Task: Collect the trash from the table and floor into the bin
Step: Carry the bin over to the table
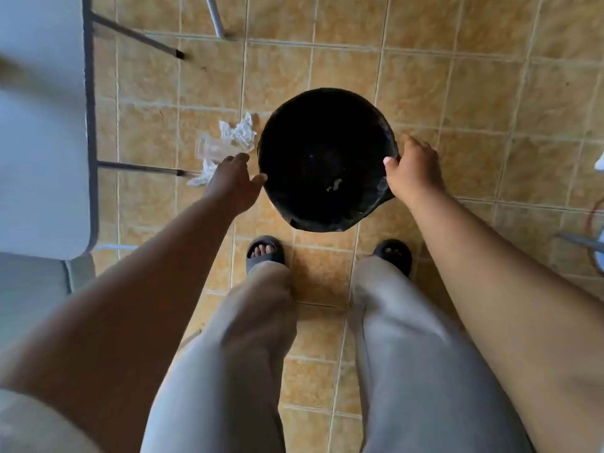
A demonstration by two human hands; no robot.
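Note:
A round black bin (pixel 327 103) with a dark liner stands on the tiled floor in front of my feet. My right hand (pixel 413 170) grips its right rim, thumb over the edge. My left hand (pixel 233 181) hovers at the bin's left rim, fingers spread, holding nothing; the thumb tip is at the rim. Left of the bin on the floor lie a crumpled white tissue (pixel 240 132), a clear plastic cup (pixel 209 148) on its side, and another white tissue piece (pixel 202 174) partly hidden by my left hand. A small pale scrap shows inside the bin.
A white folding table (pixel 39 125) with dark metal legs (pixel 143 168) fills the left side. A grey metal leg (pixel 215 18) stands at the top. White and red objects (pixel 598 223) sit at the right edge. Tan tiles lie around the bin.

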